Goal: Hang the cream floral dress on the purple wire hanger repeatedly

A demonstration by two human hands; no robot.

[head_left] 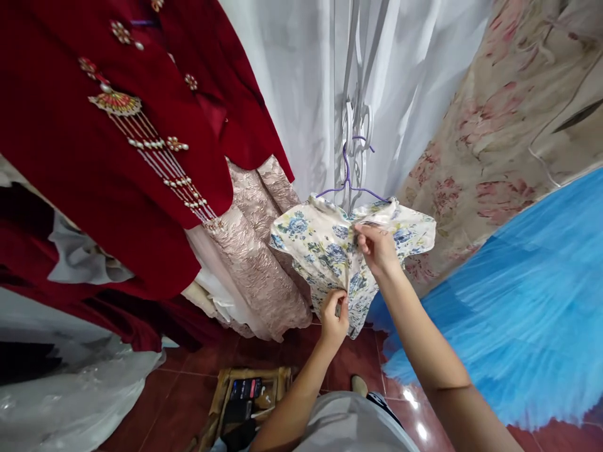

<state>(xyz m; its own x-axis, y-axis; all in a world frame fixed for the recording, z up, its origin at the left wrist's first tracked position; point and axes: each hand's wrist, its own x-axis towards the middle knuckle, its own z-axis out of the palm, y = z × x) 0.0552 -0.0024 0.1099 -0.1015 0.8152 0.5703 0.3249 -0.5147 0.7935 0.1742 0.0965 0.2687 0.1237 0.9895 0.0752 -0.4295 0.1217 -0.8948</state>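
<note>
A white shirt with blue flowers (325, 248) hangs in front of me on a thin purple hanger (347, 176). My right hand (375, 246) pinches the shirt's front edge just below the collar. Lower down, my left hand (335, 317) pinches the same front edge near the middle, thumb and finger pressed together. The two front halves of the shirt meet between my hands. My fingers hide the small spots that they grip, so I cannot make out any button there.
Red garments with beaded ornaments (115, 100) and a pink brocade garment (273, 289) hang at the left. Blue tulle (527, 301) spreads at the right below a floral cloth (471, 163). White hooks (366, 125) hold the hanger. A wooden crate (221, 395) stands on the red tiled floor (155, 402).
</note>
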